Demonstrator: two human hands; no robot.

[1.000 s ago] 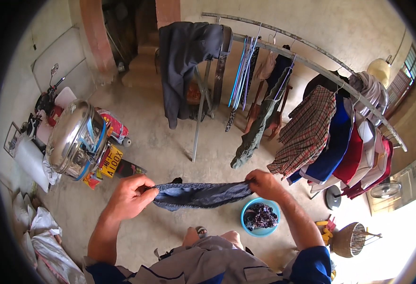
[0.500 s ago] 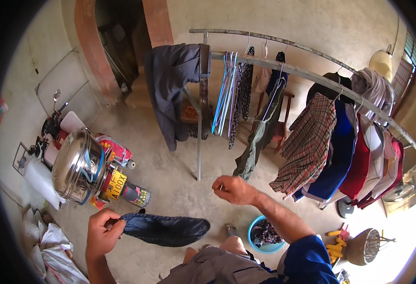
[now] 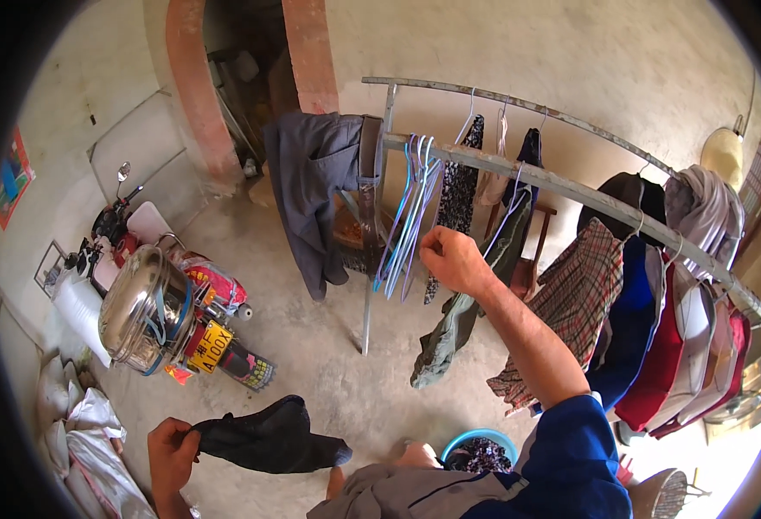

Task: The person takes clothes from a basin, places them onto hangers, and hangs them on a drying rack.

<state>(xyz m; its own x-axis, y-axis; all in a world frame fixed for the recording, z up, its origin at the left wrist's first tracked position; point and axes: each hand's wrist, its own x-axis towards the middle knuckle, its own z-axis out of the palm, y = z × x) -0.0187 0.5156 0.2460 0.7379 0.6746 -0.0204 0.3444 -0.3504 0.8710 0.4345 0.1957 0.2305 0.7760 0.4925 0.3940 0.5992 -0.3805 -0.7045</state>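
Note:
My left hand (image 3: 171, 450), at the lower left, pinches one end of a dark, limp garment (image 3: 259, 435). It stretches to the right with a small bluish patch at its far end; folds hide its exact kind. My right hand (image 3: 454, 259) is raised, fingers curled, just right of several thin blue and purple clothes hangers (image 3: 408, 225) on the metal rail (image 3: 519, 170). Whether it touches one, or has anything in its fingers, I cannot make out. Grey trousers (image 3: 311, 190) with a brown belt drape over the rail's left end.
Shirts and jackets, including a plaid shirt (image 3: 575, 298), hang along the rail to the right. A blue basin (image 3: 510, 443) with patterned cloth stands on the floor near me. Leftward are a motorbike with a large metal pot (image 3: 142, 298) and white sacks (image 3: 99, 458).
My right hand has moved up and forward, closer to the hangers. The left hand has shifted slightly down and left, and the dark garment has swung and bunched up.

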